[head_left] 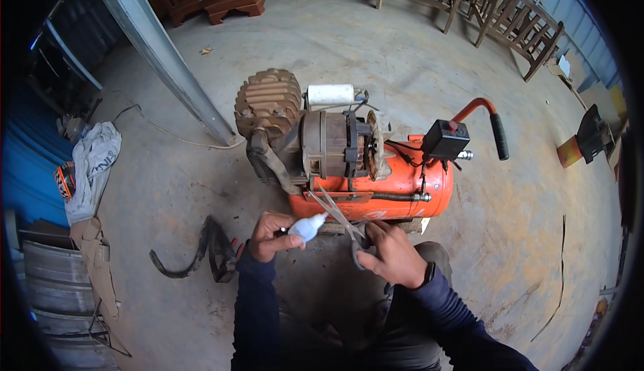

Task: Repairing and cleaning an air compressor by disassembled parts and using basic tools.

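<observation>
Item: one small bottle (pixel 307 229), pale blue, with a white nozzle; held tilted above the floor in front of the near edge of the orange tank (pixel 439 193), nozzle pointing up and to the right. I have it in the left hand (pixel 270 235), thumb and fingers closed on its body.

Item: one pair of scissors (pixel 347 223), metal blades parted in a narrow V, tips toward the tank's near edge. My right hand (pixel 396 255) has its fingers curled round the dark handles; I cannot tell which finger sits in which loop. The nozzle tip is just beside the blades; whether they touch, I cannot tell.

Item: one air compressor, comprising the tank; a brown motor (pixel 324 144) above its left part; a finned pump head (pixel 268 99) beyond its left end; a white cylinder (pixel 330 94) past its far edge; a black box (pixel 445 140) above its right end; and a red carrying handle with a black grip (pixel 499 136).

Surroundings, all on the concrete floor (pixel 496 237): a bent black piece (pixel 221 250) left of my left hand; a thin dark strip (pixel 559 277) toward the right edge; a whitish sack (pixel 94 163) by the left edge; slatted wooden furniture (pixel 516 19) toward the far right corner.
</observation>
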`<state>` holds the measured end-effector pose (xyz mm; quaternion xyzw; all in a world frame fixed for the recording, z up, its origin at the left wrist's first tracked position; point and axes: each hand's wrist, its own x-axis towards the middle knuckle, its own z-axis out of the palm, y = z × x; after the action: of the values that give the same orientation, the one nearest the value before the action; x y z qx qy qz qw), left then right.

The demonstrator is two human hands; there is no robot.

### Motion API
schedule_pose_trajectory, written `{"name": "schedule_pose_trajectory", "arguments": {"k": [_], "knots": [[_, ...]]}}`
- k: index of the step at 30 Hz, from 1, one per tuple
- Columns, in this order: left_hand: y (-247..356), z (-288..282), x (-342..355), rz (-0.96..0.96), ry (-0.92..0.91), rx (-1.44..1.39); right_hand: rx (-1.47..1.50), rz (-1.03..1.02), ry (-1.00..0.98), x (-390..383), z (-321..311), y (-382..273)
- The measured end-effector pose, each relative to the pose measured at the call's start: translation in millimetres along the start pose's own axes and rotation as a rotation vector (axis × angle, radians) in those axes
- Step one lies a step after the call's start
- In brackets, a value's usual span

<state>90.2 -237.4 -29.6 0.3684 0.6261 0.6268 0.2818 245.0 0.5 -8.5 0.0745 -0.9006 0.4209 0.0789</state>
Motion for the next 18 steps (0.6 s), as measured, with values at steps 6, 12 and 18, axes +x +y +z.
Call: {"name": "schedule_pose_trajectory", "arguments": {"k": [6, 12, 18], "knots": [[10, 69, -36, -0.146, 0.013, -0.142, -0.481, 0.164, -0.015, -53, -17, -28], [12, 105, -52, -0.093, 0.175, -0.264, -0.526, 0.16, -0.045, -64, -30, -46], [16, 111, -79, -0.186, 0.42, -0.268, -0.506, 0.121, -0.039, -47, 10, -39]]}}
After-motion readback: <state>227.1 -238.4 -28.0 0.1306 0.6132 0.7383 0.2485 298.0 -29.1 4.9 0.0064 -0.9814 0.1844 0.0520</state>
